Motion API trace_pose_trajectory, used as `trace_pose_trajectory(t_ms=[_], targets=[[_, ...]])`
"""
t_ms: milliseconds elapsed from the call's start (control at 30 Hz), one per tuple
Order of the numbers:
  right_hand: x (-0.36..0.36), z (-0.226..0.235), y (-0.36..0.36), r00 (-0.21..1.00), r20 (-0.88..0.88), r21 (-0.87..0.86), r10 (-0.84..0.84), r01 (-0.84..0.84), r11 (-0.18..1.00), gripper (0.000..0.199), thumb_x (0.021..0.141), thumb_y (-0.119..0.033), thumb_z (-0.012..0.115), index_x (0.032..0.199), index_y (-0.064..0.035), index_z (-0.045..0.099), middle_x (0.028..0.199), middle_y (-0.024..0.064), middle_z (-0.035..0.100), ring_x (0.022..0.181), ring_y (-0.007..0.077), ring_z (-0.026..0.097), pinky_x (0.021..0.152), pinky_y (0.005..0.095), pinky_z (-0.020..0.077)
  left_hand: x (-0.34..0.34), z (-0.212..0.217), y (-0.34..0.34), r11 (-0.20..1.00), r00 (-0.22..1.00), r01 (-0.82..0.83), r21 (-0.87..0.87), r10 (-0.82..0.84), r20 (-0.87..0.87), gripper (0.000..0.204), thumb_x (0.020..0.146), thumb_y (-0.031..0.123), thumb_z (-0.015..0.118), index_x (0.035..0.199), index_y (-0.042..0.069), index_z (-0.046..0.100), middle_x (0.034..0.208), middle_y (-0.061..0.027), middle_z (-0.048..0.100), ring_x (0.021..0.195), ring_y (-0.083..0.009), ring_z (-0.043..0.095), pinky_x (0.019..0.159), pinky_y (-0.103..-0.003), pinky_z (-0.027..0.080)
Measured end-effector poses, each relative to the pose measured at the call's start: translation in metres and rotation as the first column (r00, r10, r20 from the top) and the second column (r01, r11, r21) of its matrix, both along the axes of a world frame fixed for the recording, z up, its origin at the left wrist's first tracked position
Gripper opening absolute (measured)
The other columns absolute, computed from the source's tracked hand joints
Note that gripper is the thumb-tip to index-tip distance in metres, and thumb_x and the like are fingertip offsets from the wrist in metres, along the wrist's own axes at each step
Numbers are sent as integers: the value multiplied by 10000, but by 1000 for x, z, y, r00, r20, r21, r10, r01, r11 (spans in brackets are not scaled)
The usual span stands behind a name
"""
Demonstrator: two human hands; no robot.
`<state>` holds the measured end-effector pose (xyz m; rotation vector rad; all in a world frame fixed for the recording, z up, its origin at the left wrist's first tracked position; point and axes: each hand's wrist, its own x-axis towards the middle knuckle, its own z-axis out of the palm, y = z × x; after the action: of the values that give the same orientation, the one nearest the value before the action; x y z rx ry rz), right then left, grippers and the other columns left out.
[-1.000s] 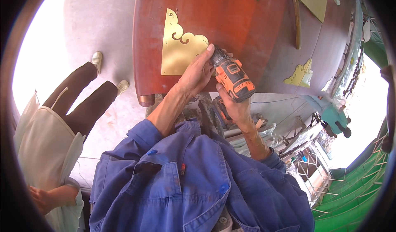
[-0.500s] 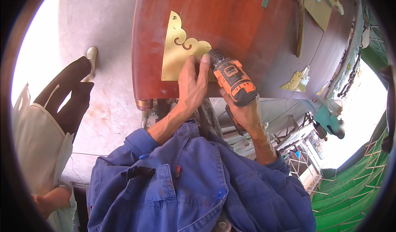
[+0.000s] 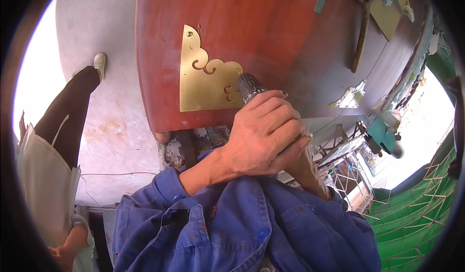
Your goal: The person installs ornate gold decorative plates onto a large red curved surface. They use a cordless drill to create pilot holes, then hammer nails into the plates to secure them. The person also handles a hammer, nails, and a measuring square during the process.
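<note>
A gold-coloured corner plate (image 3: 208, 90) with a scalloped edge and curled cut-outs lies on the reddish-brown wooden panel (image 3: 286, 44). At its upper left tip sits a screw head. The black chuck of a power drill (image 3: 249, 85) meets the plate's right-hand tip; its bit cannot be made out. My left hand (image 3: 264, 134) wraps over the drill's body, fingers closed, hiding most of it. Below and behind, my right hand (image 3: 304, 170) is largely covered by the left; it is at the drill's handle side.
A hammer (image 3: 361, 37) rests on the panel at the right, near flat yellowish sheets (image 3: 387, 18). Another gold corner plate (image 3: 351, 97) lies farther right. At the left stands a person in a pale apron (image 3: 48, 175). Another person in green (image 3: 382, 134) is in the distance.
My left hand has left the corner plate and closed over the drill's body. The drill has tilted, its chuck staying at the plate's right tip. The view has shifted slightly.
</note>
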<state>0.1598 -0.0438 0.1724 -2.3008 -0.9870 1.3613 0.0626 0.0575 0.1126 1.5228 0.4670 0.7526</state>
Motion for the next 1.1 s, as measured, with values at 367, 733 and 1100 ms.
trace_pose_trajectory(t_ms=[367, 733, 1100], targets=[[1, 2, -8, 999, -27, -140, 19, -23, 990, 421, 826, -281, 713, 1141, -17, 621, 836, 148, 699, 725, 341, 713, 621, 413, 558, 3, -2, 4, 996, 1000, 4, -85, -4, 1, 259, 743, 228, 744, 898, 33, 674, 916, -102, 680, 867, -282, 673, 884, -475, 536], [5, 3, 3, 1000, -31, -211, 8, -14, 977, 523, 804, -336, 726, 1185, -6, 588, 808, 140, 685, 697, 335, 707, 596, 417, 564, 0, -6, 10, 997, 999, 49, -66, -51, -17, 273, 851, 309, 684, 913, 43, 691, 931, -99, 691, 880, -281, 680, 887, -471, 536], [12, 3, 25, 999, -35, -175, 23, -29, 984, 508, 801, -351, 727, 1150, -13, 580, 798, 133, 679, 670, 332, 694, 566, 425, 548, 0, -11, 5, 996, 998, 48, -72, -50, -27, 288, 879, 330, 669, 915, 46, 695, 937, -103, 691, 889, -287, 683, 890, -476, 536]])
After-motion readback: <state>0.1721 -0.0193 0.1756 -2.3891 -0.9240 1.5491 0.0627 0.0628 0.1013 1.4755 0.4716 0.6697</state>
